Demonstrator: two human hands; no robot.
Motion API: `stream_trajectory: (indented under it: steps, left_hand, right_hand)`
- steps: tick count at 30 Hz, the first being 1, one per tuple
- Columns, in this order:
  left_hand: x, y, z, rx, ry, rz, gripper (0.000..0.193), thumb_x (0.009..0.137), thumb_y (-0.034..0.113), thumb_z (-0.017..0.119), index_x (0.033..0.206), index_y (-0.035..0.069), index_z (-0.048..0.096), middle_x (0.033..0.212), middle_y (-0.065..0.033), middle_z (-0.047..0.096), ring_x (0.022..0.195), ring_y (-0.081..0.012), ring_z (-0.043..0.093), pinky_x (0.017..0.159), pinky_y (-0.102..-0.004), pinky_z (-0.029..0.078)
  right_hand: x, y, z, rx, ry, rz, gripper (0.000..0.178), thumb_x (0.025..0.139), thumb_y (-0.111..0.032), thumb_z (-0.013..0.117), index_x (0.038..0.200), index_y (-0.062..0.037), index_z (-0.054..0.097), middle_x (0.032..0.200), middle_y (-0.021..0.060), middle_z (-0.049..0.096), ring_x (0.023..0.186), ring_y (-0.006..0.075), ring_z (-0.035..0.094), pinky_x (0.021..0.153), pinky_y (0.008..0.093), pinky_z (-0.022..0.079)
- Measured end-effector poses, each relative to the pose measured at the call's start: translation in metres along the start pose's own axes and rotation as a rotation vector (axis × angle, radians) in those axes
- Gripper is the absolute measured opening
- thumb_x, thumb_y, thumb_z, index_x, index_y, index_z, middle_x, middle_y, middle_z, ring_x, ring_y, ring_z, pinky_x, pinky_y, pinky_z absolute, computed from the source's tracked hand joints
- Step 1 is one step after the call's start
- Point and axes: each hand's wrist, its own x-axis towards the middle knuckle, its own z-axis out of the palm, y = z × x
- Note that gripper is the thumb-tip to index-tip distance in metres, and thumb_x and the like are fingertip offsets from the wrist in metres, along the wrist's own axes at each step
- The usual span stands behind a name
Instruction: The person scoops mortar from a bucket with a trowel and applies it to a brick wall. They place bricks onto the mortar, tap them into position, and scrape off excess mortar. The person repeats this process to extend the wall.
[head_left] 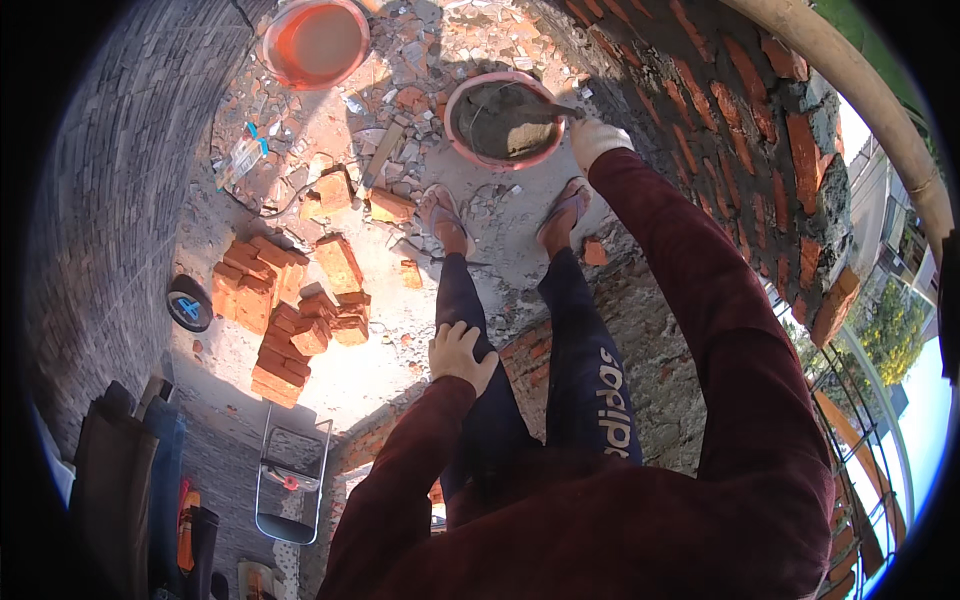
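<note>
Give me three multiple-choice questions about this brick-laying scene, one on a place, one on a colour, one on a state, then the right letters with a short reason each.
1. Where does the person's left hand rest?
A. on the left thigh
B. on the stack of red bricks
C. on the brick wall

2. What colour is the glove on the right hand?
A. black
B. white
C. blue

3. What is the state of the round pink pan by the feet?
A. empty
B. turned upside down
C. holding grey mortar

Answers:
1. A, the bare hand lies flat on the dark trouser leg above the knee.
2. B, the glove is pale white against the dark red sleeve.
3. C, a grey heap fills the pan, with the gloved hand's tool reaching into it.
</note>
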Motion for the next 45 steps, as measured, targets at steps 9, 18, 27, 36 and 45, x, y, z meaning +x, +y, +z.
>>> stream_trajectory:
  steps: [9, 18, 27, 36, 45]
  left_hand:
    - [0.009, -0.03, 0.012, -0.143, -0.008, -0.002, 0.047, 0.078, 0.03, 0.077, 0.118, 0.007, 0.07, 0.134, -0.0155, 0.059, 0.132, -0.0403, 0.046, 0.111, -0.0518, 0.036]
    - [0.015, -0.033, 0.009, -0.13, -0.016, 0.036, 0.045, 0.076, 0.028, 0.079, 0.115, 0.007, 0.071, 0.133, -0.0154, 0.059, 0.132, -0.041, 0.046, 0.111, -0.0536, 0.035]
    - [0.018, -0.024, -0.001, 0.009, 0.036, 0.06, 0.048, 0.077, 0.03, 0.08, 0.119, 0.008, 0.07, 0.138, -0.0165, 0.057, 0.136, -0.0399, 0.043, 0.114, -0.0556, 0.03]
    - [0.026, 0.005, -0.013, 0.23, 0.152, 0.089, 0.061, 0.086, 0.044, 0.071, 0.135, 0.008, 0.061, 0.147, -0.0142, 0.051, 0.142, -0.0409, 0.037, 0.119, -0.0551, 0.026]
    - [-0.015, 0.08, -0.093, 0.088, 0.167, 0.285, 0.063, 0.091, 0.045, 0.066, 0.136, 0.001, 0.059, 0.135, -0.0231, 0.059, 0.13, -0.0399, 0.05, 0.111, -0.0475, 0.039]
  right_hand:
    - [0.123, -0.03, 0.103, 0.067, -0.127, 0.011, 0.029, 0.089, -0.013, 0.061, 0.114, -0.0022, 0.072, 0.11, 0.022, 0.073, 0.107, 0.0358, 0.071, 0.089, 0.0458, 0.058]
    - [0.119, -0.057, 0.139, 0.999, -0.343, 0.188, 0.034, 0.081, -0.017, 0.064, 0.109, 0.0011, 0.066, 0.088, 0.0141, 0.068, 0.075, 0.026, 0.068, 0.068, 0.0396, 0.055]
    - [0.079, 0.001, 0.156, 1.281, -0.376, -0.08, 0.052, 0.079, -0.009, 0.067, 0.13, 0.0005, 0.059, 0.079, 0.0071, 0.063, 0.046, 0.0164, 0.053, 0.039, 0.0337, 0.04]
    - [-0.211, 0.11, 0.043, 1.298, -0.25, -0.032, 0.028, 0.078, -0.013, 0.069, 0.104, -0.0047, 0.065, 0.071, 0.0026, 0.06, 0.054, 0.0143, 0.059, 0.046, 0.0318, 0.05]
    - [-0.427, 0.231, -0.086, 1.173, 0.292, 0.148, 0.02, 0.075, -0.016, 0.069, 0.086, -0.0037, 0.057, 0.07, 0.0099, 0.058, 0.059, 0.0263, 0.063, 0.054, 0.0408, 0.051]
